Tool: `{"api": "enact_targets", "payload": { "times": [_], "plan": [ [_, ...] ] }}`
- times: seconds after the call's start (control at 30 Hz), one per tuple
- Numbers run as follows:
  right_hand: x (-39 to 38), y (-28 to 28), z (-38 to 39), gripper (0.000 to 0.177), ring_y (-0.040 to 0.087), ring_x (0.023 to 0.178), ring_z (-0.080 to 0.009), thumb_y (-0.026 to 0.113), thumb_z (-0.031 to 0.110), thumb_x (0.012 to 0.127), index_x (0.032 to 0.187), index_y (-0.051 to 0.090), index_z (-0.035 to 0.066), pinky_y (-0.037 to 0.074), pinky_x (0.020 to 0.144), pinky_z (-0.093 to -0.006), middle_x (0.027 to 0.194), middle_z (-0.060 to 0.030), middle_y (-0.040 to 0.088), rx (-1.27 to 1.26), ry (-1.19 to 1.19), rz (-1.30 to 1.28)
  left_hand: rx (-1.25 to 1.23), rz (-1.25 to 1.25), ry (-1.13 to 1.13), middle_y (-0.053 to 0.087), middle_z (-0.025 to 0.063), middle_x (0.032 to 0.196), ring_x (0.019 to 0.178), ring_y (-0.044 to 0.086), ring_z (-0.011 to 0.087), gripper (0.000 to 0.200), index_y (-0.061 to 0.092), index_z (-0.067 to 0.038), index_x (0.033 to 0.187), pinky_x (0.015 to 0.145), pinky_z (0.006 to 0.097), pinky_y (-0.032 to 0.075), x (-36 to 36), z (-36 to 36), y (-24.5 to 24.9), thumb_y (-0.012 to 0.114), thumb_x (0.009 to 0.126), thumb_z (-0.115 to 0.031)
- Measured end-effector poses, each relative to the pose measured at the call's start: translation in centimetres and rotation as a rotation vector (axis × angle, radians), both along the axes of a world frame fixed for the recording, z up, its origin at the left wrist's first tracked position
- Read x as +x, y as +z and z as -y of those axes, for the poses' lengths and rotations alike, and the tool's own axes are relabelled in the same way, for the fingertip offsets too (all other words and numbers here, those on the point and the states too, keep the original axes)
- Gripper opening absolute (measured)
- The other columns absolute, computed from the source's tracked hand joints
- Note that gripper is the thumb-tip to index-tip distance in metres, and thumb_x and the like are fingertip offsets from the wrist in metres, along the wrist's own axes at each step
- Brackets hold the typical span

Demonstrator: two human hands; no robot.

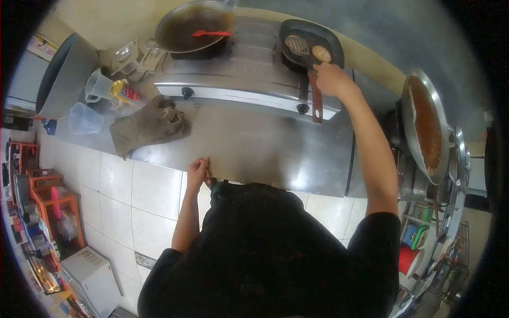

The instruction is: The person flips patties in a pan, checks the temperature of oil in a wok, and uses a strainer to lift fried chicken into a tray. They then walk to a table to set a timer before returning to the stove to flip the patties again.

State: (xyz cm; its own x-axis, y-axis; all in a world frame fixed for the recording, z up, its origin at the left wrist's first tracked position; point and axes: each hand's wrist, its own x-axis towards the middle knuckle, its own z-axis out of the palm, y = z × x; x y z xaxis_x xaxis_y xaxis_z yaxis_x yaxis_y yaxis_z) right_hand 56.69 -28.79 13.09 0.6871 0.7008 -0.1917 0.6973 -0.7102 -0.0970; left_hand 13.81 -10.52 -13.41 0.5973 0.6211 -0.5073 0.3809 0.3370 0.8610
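My right hand is closed around the handle of a slotted spatula over a dark square pan. The spatula's head lies in the left part of the pan, and a round browned patty is just right of it. The pan rests on the right side of a steel gas stove, its brown handle pointing towards me. My left hand hangs at the counter's front edge, fingers curled; whether they hold anything is too small to tell.
A wok of dark liquid with a red utensil sits at the stove's left. A crumpled brown cloth, plastic jugs and a yellow-red can stand left. At right is a large pan of reddish-brown food.
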Motion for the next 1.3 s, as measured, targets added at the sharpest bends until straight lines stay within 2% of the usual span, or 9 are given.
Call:
{"api": "enact_targets", "payload": {
  "times": [0.2,0.27,0.4,0.47,0.63,0.97,1.03,1.17,1.3],
  "plan": [
    [1.4,0.5,0.8,0.032,0.062,0.105,-0.0393,0.051,0.011,0.086,0.114,0.065,0.001,0.049,0.091,-0.0460,0.115,-0.0234,0.064,-0.014,0.033,0.056,0.031,-0.079,-0.126,0.061,0.0027,0.064,0.049,0.058,0.0126,0.038,0.063,-0.004,0.088,0.045,0.0247,0.046,2.1,0.5,3.3,0.058,0.096,-0.040],
    [1.9,1.0,1.2,0.027,0.063,0.104,-0.0388,0.053,0.016,0.089,0.109,0.067,0.004,0.051,0.089,-0.0465,0.111,-0.0230,0.065,0.074,0.102,0.136,-0.100,-0.060,-0.530,0.067,0.0062,0.083,0.073,0.067,0.0154,0.042,0.064,-0.004,0.103,0.061,0.0282,0.052,5.8,1.1,5.1,0.053,0.097,-0.045],
    [-2.4,4.5,0.1,0.029,0.063,0.106,-0.0382,0.059,0.020,0.087,0.111,0.066,0.004,0.051,0.090,-0.0472,0.111,-0.0199,0.067,-0.031,-0.054,0.182,-0.526,0.384,-0.639,0.054,0.0192,0.131,0.109,0.060,0.0313,0.065,0.036,-0.006,0.144,0.089,0.0430,0.053,18.1,7.8,7.4,0.050,0.097,-0.049],
    [-3.1,4.9,-0.3,0.031,0.063,0.105,-0.0384,0.061,0.021,0.087,0.111,0.065,0.003,0.051,0.089,-0.0473,0.110,-0.0197,0.067,-0.051,-0.019,0.220,-0.557,0.251,-0.602,0.049,0.0221,0.136,0.113,0.057,0.0359,0.070,0.030,-0.007,0.147,0.093,0.0478,0.051,23.8,10.9,12.8,0.050,0.097,-0.051],
    [-1.8,4.7,-0.4,0.037,0.066,0.098,-0.0407,0.063,0.019,0.084,0.114,0.060,-0.003,0.054,0.083,-0.0459,0.108,-0.0232,0.067,-0.057,0.010,0.264,-0.892,0.494,-0.569,0.057,0.0187,0.121,0.105,0.061,0.0342,0.055,0.037,-0.006,0.136,0.090,0.0535,0.052,31.8,13.3,13.6,0.050,0.099,-0.044],
    [1.9,5.8,4.2,0.034,0.061,0.106,-0.0409,0.049,0.013,0.090,0.118,0.066,0.007,0.047,0.093,-0.0459,0.110,-0.0231,0.065,0.008,0.072,0.087,-0.803,0.441,-0.541,0.058,0.0101,0.094,0.096,0.063,0.0308,0.034,0.043,-0.006,0.125,0.082,0.0518,0.056,31.5,13.3,13.2,0.045,0.103,-0.031],
    [1.3,6.3,5.9,0.034,0.060,0.107,-0.0409,0.047,0.014,0.092,0.120,0.065,0.005,0.047,0.092,-0.0452,0.112,-0.0246,0.064,0.104,-0.118,0.109,-0.819,0.445,-0.530,0.058,0.0085,0.091,0.091,0.064,0.0296,0.030,0.044,-0.009,0.122,0.081,0.0521,0.057,31.7,13.3,13.0,0.045,0.103,-0.031],
    [4.8,0.2,8.7,0.034,0.063,0.098,-0.0435,0.050,0.015,0.088,0.115,0.067,0.004,0.050,0.089,-0.0472,0.106,-0.0250,0.066,-0.027,-0.045,0.141,-0.836,0.433,-0.536,0.058,0.0068,0.089,0.083,0.063,0.0269,0.025,0.045,-0.011,0.117,0.079,0.0524,0.057,32.1,13.4,12.5,0.045,0.103,-0.032],
    [4.1,-0.8,8.8,0.033,0.063,0.098,-0.0432,0.050,0.016,0.089,0.114,0.066,0.001,0.049,0.090,-0.0473,0.103,-0.0261,0.065,0.117,-0.113,0.076,-0.804,0.411,-0.575,0.055,0.0043,0.089,0.082,0.059,0.0212,0.036,0.045,-0.010,0.128,0.083,0.0472,0.056,32.0,13.3,12.6,0.044,0.103,-0.036]
  ]
}}
